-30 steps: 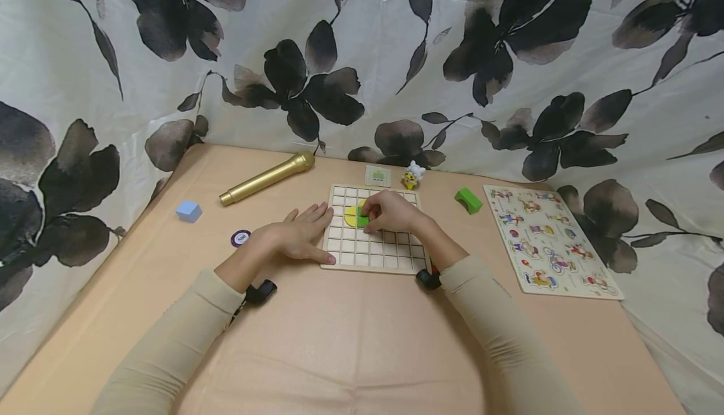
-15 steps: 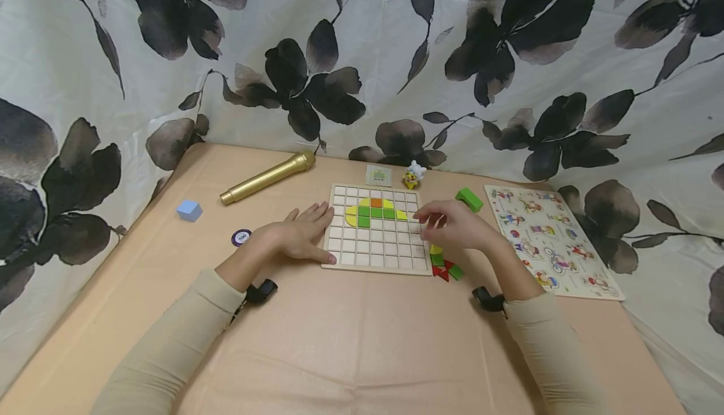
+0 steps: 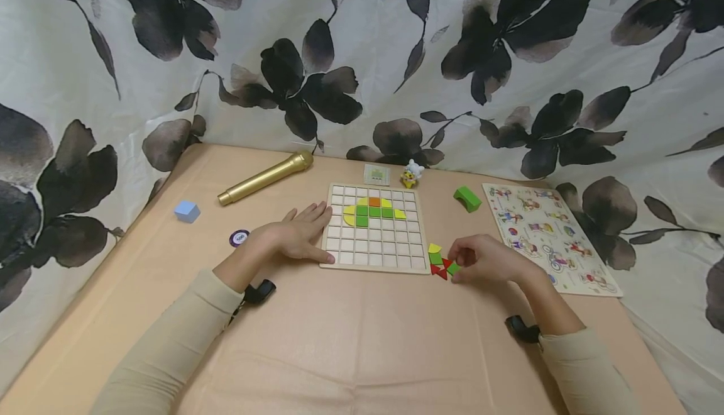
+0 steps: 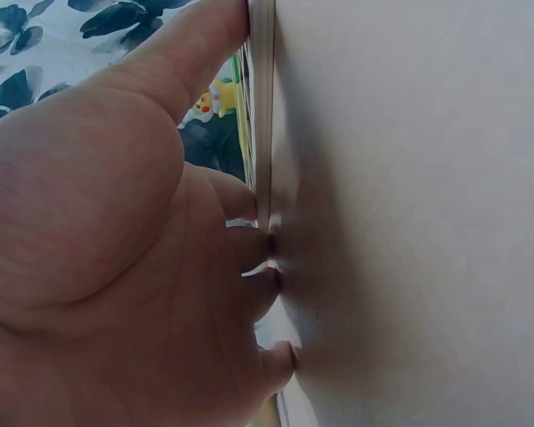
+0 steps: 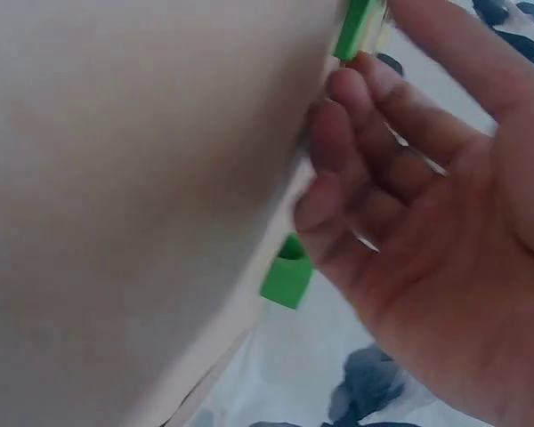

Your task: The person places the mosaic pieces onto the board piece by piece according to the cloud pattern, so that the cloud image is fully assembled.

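Observation:
A wooden grid board [image 3: 373, 248] lies mid-table, with yellow, green and orange tiles [image 3: 373, 212] set in its upper rows. My left hand [image 3: 305, 234] lies flat on the table, its fingers against the board's left edge [image 4: 262, 107]. To the right of the board lie loose yellow, green and red tiles [image 3: 435, 258]. My right hand [image 3: 462, 264] is at them, fingers loosely curled, tips at a small green tile [image 3: 453, 268]. In the right wrist view the thumb stands apart from the fingers [image 5: 338, 133], and the green tile [image 5: 356, 27] lies just beyond the forefinger.
Around the board lie a gold microphone [image 3: 266, 178], a blue cube [image 3: 187, 211], a purple chip [image 3: 240, 237], a small card [image 3: 376, 175], a yellow toy figure [image 3: 411, 175] and a green arch block [image 3: 467, 199]. A picture puzzle board [image 3: 545, 236] lies right. Flowered cloth walls the table.
My right hand left the tiles on the board, swung right and came down and nearer to the loose tiles. The row of tiles on the board is now uncovered. The left hand stayed put.

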The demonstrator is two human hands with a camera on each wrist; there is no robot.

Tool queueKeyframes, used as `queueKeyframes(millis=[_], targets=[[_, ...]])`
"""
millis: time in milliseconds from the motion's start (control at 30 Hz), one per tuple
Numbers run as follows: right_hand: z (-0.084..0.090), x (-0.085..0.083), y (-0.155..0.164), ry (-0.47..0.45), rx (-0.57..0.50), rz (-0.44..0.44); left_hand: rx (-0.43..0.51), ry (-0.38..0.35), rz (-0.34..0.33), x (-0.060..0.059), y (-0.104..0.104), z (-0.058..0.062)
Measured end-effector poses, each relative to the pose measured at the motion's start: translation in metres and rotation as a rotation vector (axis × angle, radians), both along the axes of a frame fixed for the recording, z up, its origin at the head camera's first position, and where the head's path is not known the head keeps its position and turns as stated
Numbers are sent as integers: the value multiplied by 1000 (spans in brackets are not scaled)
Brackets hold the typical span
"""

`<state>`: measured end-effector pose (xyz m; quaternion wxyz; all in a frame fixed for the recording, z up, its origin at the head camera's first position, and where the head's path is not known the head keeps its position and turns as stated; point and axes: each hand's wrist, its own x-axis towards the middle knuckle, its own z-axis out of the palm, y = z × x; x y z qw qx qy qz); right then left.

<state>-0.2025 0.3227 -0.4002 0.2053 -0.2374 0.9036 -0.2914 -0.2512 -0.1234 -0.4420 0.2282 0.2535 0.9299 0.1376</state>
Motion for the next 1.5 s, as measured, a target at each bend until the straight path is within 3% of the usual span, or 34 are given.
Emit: queueKeyframes(millis=[367,533,700,933,1000,1267,1333,1500], targets=[[-1,-9,-1,31,37,-68,13,1,4,1,-3,1],[2,-22,-8,131,-57,-111,21,9,-1,3,-3,4],[13,-37,-36,217,-157,-119,52,7,-9,10,-3,15],[30,-56,-87,184,-269,-114,23,-5,-14,18,1,33],[32,-61,-99,165,-294,-90,33,3,-17,15,0,27],[34,-70,-129,88,-333,-52,45,-11,-20,15,0,30],[33,-70,-133,100,-338,-57,69,-9,-21,13,-2,25],[24,-74,-140,178,-296,-67,86,-23,-16,15,-1,25]])
